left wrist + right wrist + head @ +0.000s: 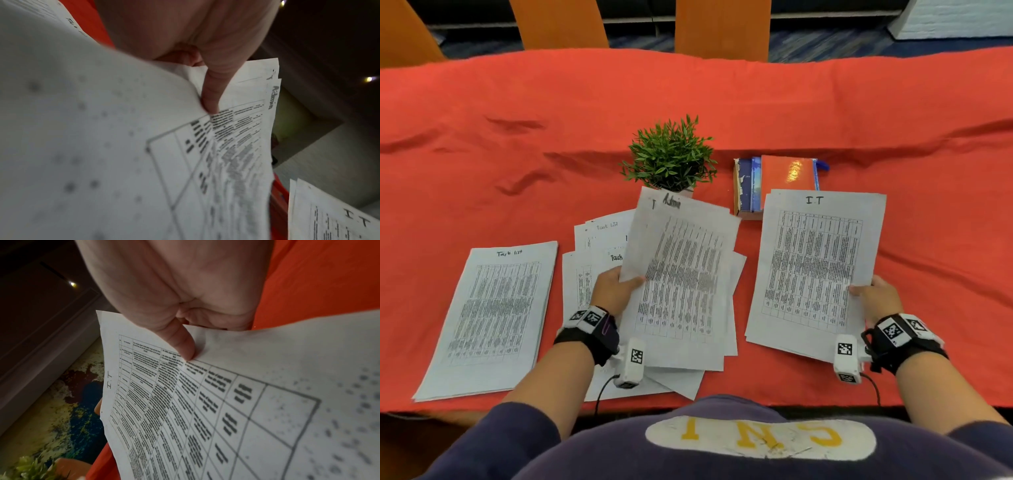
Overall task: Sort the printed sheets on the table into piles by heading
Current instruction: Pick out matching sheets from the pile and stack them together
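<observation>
My left hand (616,286) pinches the left edge of a sheet headed "Admin" (681,274), lifted above a loose heap of mixed sheets (599,240) in the middle; its thumb (211,95) lies on top of the paper. My right hand (873,294) pinches the right edge of a sheet headed "I.T" (815,267), thumb (180,344) on top, over the I.T pile at the right. A squared "Task list" pile (496,318) lies flat at the left. All sheets carry printed tables.
A red cloth (517,120) covers the table. A small potted plant (671,154) stands just behind the middle heap. A stack of books (777,178) lies behind the I.T pile. Orange chairs (722,27) line the far side.
</observation>
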### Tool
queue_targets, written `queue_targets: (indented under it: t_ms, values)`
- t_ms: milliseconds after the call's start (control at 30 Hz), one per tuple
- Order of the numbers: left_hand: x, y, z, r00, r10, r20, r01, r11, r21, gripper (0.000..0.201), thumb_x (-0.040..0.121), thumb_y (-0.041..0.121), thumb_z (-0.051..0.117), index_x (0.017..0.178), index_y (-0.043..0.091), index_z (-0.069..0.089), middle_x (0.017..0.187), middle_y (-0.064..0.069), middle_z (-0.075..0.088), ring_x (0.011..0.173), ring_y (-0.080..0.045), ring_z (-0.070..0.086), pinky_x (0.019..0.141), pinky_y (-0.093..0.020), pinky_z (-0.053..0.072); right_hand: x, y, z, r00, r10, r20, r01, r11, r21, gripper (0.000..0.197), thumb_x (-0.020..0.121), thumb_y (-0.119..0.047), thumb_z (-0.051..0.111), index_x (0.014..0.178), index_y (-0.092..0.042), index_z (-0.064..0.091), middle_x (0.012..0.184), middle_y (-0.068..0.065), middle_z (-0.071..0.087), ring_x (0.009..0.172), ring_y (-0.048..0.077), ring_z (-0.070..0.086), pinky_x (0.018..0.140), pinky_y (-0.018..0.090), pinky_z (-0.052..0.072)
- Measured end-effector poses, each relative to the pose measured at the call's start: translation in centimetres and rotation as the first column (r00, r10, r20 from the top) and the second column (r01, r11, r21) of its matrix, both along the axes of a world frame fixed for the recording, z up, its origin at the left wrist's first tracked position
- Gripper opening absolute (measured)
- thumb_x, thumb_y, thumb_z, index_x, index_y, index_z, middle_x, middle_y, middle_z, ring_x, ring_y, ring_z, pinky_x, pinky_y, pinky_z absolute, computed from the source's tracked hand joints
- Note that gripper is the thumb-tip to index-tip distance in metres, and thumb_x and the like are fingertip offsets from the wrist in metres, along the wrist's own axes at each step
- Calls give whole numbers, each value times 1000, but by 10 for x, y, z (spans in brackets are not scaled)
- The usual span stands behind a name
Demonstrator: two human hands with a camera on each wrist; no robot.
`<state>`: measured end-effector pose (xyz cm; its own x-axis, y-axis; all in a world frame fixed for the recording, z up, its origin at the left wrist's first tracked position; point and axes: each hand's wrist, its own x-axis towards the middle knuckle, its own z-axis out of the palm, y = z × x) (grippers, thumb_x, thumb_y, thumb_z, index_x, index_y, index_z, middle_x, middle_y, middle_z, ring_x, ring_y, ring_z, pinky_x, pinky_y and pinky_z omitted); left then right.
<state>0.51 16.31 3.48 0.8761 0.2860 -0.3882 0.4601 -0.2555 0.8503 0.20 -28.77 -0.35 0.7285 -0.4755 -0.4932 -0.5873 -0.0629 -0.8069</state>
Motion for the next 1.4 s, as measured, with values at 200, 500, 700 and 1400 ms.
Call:
queue_targets:
  t_ms: [200, 500, 700, 1400]
  values:
    - [3, -6, 12, 1000, 0, 12, 2, 981, -196, 32, 77, 21, 78, 107, 16, 67, 103, 1, 73, 99, -20, 69, 89, -39, 53, 13, 6, 20, 998, 28, 51, -29, 999, 15, 35, 84, 0, 55, 110, -22, 64, 114, 13, 67, 106, 36, 63, 98, 53, 47]
    - [4, -55, -3, 1000, 4, -3, -5, 957, -289, 30, 75, 26, 79, 103, 23, 69, 102, 1, 74, 100, -23, 68, 93, -49, 51, 12, 56, 35, 980, 188, 73, -194, 976, 94, 30, 80, -14, 55, 101, -28, 70, 104, 1, 74, 98, 27, 69, 93, 50, 51]
    - [8, -78, -13, 996, 45, -83, -66, 963, -262, 46, 85, 35, 67, 124, 14, 57, 126, -2, 62, 121, -26, 54, 105, -45, 40, -9, 114, 52, 996, 63, 66, -78, 957, 279, 33, 100, -10, 41, 129, 0, 53, 130, 20, 58, 121, 34, 55, 102, 34, 39]
    - [-11, -84, -29, 967, -222, -123, 232, 970, 72, 37, 91, 25, 55, 123, 9, 47, 117, -6, 52, 97, -17, 53, 88, -34, 45, -22, 114, 24, 957, 291, -9, -288, 951, 109, 29, 84, -3, 67, 113, -6, 63, 106, 8, 69, 96, 27, 66, 92, 43, 51]
